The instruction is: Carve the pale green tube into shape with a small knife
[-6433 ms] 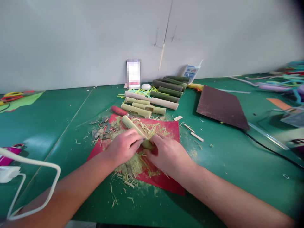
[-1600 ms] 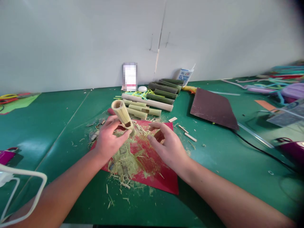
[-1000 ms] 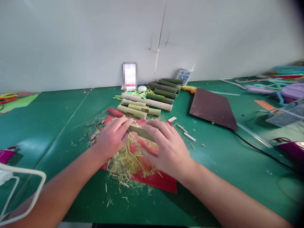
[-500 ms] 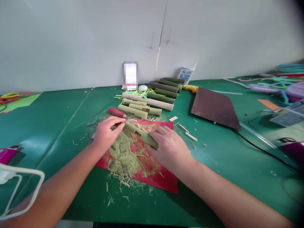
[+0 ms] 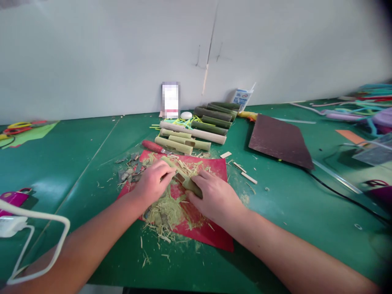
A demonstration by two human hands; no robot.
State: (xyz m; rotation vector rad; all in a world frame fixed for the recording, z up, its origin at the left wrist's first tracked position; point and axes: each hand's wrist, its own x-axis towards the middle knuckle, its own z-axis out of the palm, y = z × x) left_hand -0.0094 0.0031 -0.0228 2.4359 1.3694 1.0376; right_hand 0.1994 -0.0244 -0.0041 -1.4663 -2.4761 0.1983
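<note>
A pale green bamboo tube (image 5: 181, 178) with a rectangular notch cut in its side lies slantwise over the red sheet (image 5: 211, 226). My right hand (image 5: 214, 194) wraps round its near right end and grips it. My left hand (image 5: 154, 181) is pinched closed just beside the notch, over the tube's middle. Whatever sits between those fingertips is hidden or too small to name. Greenish shavings and dust (image 5: 165, 210) cover much of the sheet beneath. Beyond the tube's far end lies a red-handled carving tool (image 5: 153, 146).
Several bamboo tubes (image 5: 196, 131) lie in rows behind the sheet. A dark brown board (image 5: 280, 141) rests at right, with a black cable (image 5: 343, 192). Grey scraps (image 5: 130, 167) are heaped left of the sheet. A white cable (image 5: 61, 241) loops over my left forearm. A phone-like screen (image 5: 170, 100) leans on the wall.
My left hand has slid from the tube's far end toward the notch, its fingers now closer together. The right hand keeps its grip. The view has shifted slightly.
</note>
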